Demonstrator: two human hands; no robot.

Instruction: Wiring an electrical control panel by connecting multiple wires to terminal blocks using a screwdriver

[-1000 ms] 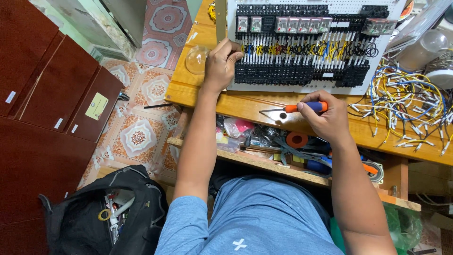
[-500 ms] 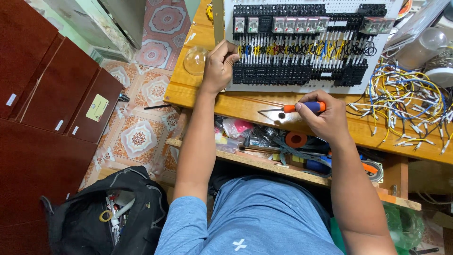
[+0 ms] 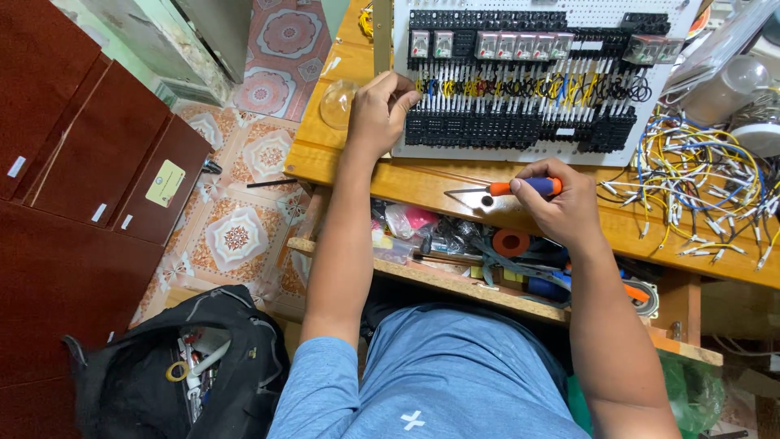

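On the floor, black bag (image 3: 138, 374) holds tools; right hand (image 3: 561, 207) grips screwdriver (image 3: 520, 188).

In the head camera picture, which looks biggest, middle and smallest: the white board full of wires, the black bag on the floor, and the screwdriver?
1. White wiring board, though the picture's top cuts it off.
2. Black bag, looking nearly as big; it lies lower, farther from the camera, so this order is unsure.
3. Screwdriver, held in the right hand, clearly smallest.

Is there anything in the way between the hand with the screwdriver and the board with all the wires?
Nothing visible. The right hand holds the screwdriver over bare wooden table, just below the wiring board. The left hand grips the board's left edge, off to the side.
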